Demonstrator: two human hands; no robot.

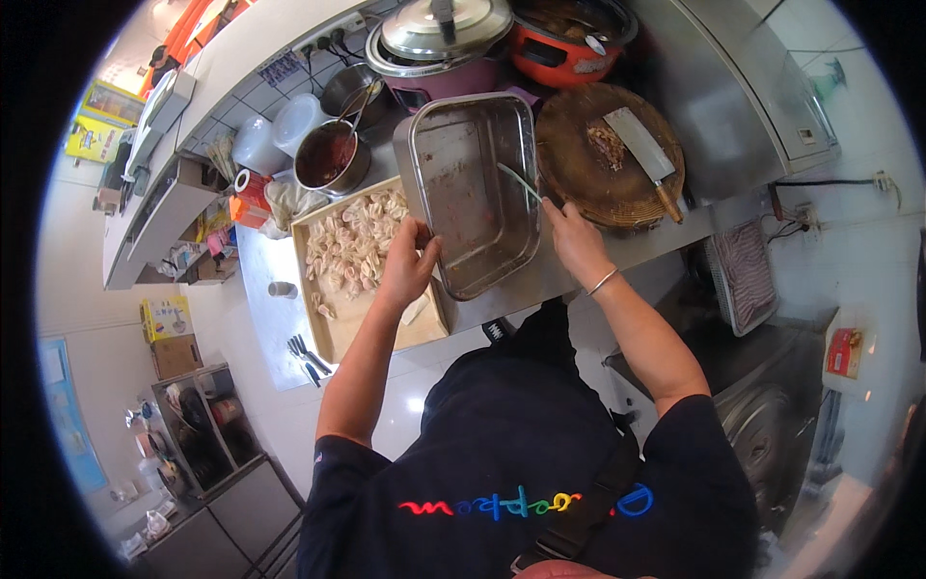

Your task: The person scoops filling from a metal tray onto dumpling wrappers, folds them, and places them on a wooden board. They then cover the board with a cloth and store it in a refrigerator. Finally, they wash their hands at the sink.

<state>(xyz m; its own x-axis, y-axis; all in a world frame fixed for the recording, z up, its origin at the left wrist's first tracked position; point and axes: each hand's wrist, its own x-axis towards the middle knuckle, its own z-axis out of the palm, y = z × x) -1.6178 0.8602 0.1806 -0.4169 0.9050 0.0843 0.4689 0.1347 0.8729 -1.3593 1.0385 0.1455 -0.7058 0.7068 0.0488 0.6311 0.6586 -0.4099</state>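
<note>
My left hand (414, 255) grips the near left rim of a deep rectangular steel pan (474, 155), which is tilted and has scraps and smears inside. In my right hand (575, 235) is a thin pale green stick or handle (518, 180), reaching into the pan; its exact kind is unclear. Left of the pan, a shallow wooden tray (376, 346) holds many folded wontons (354, 242). To the right stands a round wooden chopping block (571, 155) bearing a cleaver (640, 145) and a small heap of chopped meat or similar food (606, 147).
Behind the tray are a steel pot of dark red sauce (325, 155) and another steel pot (347, 90). A lidded rice cooker (441, 72) and an orange-red cooker (564, 54) line the back. Forks (307, 356) lie left of the tray, near a small cup (281, 289).
</note>
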